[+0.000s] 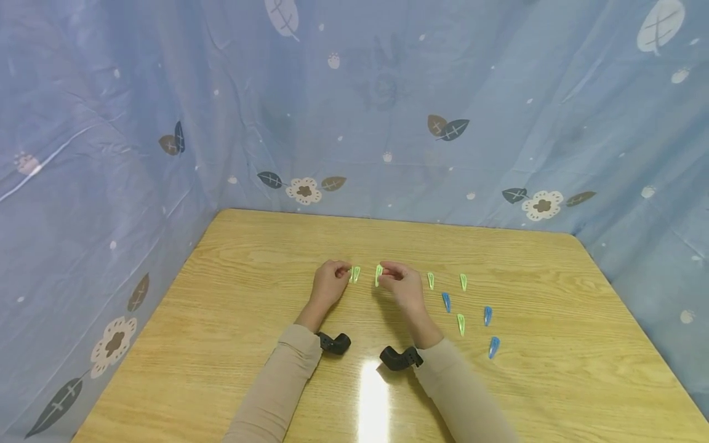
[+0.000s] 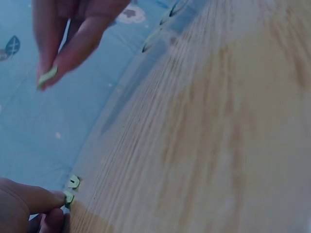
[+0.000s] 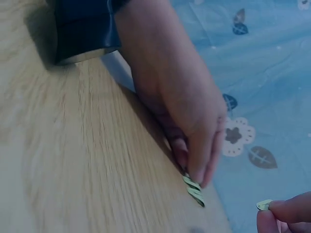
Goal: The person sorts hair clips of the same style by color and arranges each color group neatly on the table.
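Note:
At the middle of the wooden table, my left hand (image 1: 330, 283) pinches a light-green snap hair clip (image 2: 69, 198) at the tabletop. Close beside it to the right lies a second green hair clip (image 1: 357, 274). My right hand (image 1: 407, 288) holds another green hair clip (image 1: 379, 275) between thumb and fingers. In the left wrist view that clip is raised above the wood. The right wrist view shows the left hand (image 3: 180, 102) with striped-looking green clips (image 3: 194, 189) under its fingertips, partly hidden.
Right of my hands lie three green hair clips, one near the right hand (image 1: 430, 281), and three blue hair clips, the nearest (image 1: 446, 302) just below it. Black wrist cameras (image 1: 399, 358) sit on both wrists. A blue patterned curtain (image 1: 388, 154) stands behind the table (image 1: 249, 246).

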Demonstrator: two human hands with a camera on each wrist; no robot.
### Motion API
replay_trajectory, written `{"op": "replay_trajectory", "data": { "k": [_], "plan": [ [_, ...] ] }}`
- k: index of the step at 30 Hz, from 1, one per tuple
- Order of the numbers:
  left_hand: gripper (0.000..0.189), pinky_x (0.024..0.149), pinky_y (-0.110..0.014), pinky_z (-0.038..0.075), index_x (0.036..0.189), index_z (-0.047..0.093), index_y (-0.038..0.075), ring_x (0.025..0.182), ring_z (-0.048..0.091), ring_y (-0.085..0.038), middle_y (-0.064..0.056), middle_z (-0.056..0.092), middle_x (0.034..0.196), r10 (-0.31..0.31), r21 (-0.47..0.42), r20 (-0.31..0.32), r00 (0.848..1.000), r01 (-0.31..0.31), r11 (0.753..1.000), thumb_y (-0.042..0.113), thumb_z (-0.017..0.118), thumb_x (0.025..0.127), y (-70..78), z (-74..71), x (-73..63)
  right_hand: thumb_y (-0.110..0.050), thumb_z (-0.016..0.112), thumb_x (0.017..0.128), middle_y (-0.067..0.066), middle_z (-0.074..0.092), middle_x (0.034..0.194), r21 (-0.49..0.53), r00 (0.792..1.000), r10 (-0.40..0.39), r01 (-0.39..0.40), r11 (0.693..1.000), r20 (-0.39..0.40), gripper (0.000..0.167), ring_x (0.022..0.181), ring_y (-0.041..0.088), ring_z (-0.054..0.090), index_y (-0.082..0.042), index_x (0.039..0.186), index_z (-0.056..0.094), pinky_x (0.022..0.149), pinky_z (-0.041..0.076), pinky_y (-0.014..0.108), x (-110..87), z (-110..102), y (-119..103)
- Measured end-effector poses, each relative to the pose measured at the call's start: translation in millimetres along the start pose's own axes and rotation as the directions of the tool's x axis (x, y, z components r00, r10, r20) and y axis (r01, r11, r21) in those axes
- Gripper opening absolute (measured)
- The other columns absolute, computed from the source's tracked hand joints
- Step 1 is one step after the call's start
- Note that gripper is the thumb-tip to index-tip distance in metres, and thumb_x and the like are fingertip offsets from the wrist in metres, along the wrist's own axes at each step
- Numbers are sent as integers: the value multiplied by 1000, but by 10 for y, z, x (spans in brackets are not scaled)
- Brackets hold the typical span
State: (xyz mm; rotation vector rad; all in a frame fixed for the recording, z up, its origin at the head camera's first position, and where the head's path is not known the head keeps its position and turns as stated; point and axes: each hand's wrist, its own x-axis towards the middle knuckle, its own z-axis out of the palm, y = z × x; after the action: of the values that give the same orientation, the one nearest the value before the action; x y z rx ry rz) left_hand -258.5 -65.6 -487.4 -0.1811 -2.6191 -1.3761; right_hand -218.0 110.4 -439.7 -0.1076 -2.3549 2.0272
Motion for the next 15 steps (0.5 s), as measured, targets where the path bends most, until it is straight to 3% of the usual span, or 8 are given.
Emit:
{"op": "replay_trajectory", "data": {
  "k": [7,15],
  "plan": [
    [16,70,-30,49,102,71,0,78,55,-18,-8,60,86,-24,-3,14,1000,24,1000,4,65,89,9,-7,-20,4,65,84,14,63,97,-51,999,37,-38,998,-14,30,84,19,59,4,113,67,70,51,23,85,224,79],
    [16,69,-31,48,102,72,0,78,55,-18,-8,60,86,-26,10,4,1000,26,1000,3,66,88,19,6,8,4,66,81,13,66,94,-165,996,13,-27,986,-84,28,85,22,61,4,110,69,67,51,25,203,370,129]
  ]
}}
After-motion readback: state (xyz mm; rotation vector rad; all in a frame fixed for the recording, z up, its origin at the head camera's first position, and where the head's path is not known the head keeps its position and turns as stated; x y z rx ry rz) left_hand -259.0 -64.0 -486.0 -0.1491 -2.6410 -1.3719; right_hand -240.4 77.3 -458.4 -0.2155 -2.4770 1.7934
